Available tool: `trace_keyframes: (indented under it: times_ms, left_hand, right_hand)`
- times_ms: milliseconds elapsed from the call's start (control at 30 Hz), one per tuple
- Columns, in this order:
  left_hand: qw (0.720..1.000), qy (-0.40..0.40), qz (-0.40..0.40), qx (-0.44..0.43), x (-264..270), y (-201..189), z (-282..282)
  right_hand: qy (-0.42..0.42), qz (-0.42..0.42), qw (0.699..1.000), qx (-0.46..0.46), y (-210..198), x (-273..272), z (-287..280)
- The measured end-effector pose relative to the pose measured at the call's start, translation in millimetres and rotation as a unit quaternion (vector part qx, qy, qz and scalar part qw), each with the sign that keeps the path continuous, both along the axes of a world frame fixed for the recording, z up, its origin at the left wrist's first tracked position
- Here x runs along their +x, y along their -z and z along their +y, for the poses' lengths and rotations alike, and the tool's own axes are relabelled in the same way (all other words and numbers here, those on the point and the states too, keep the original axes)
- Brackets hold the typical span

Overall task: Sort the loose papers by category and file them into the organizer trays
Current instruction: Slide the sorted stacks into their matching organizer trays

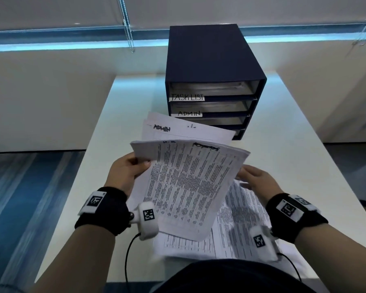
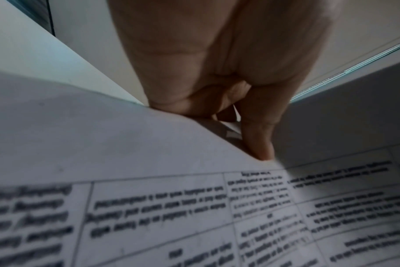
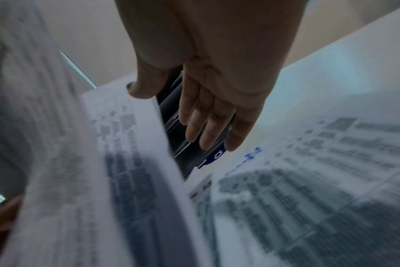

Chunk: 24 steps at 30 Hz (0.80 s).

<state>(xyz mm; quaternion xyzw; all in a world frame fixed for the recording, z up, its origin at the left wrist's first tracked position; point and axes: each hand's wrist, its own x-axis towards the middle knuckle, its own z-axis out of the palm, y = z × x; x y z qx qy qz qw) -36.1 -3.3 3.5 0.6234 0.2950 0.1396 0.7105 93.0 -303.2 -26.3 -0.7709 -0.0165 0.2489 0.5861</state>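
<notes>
Thumb (image 2: 258, 140) pinching papers (image 1: 184, 187) shows only from left wrist.

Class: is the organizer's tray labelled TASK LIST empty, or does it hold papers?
Cannot tell. The TASK LIST tray shows only pale, blurred contents.

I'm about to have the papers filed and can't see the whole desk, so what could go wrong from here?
1. The left hand pinches a fanned stack at one edge only; the right hand is open beside it, so sheets could slide out of that grip.
2. The sheet marked ADMIN sits behind another category's page, so the stack could get misfiled together.
3. The organizer has its lower tray labels hidden by paper; a wrong tray is possible.
</notes>
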Motion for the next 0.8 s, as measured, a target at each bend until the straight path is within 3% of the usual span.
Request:
trace_keyframes:
  times_ms: [133, 433, 567, 800]
  left_hand:
    - [0.999, 0.034, -0.004, -0.016, 3.5, -2.0, -10.9]
    - [0.997, 0.061, 0.039, 0.001, -5.5, 5.2, -12.1]
    - [0.997, 0.043, 0.069, 0.013, -9.7, 12.0, -12.3]
    - [0.994, -0.008, 0.102, 0.027, -10.9, 23.7, -11.8]
  right_hand:
    - [-0.02, 0.036, 0.996, 0.073, -6.0, -8.2, 20.1]
    - [0.048, -0.001, 0.999, 0.019, 2.0, -12.3, 23.5]
    - [0.078, -0.015, 0.997, -0.014, 8.3, -12.5, 23.7]
    - [0.093, 0.031, 0.995, 0.006, 15.7, -6.5, 18.6]
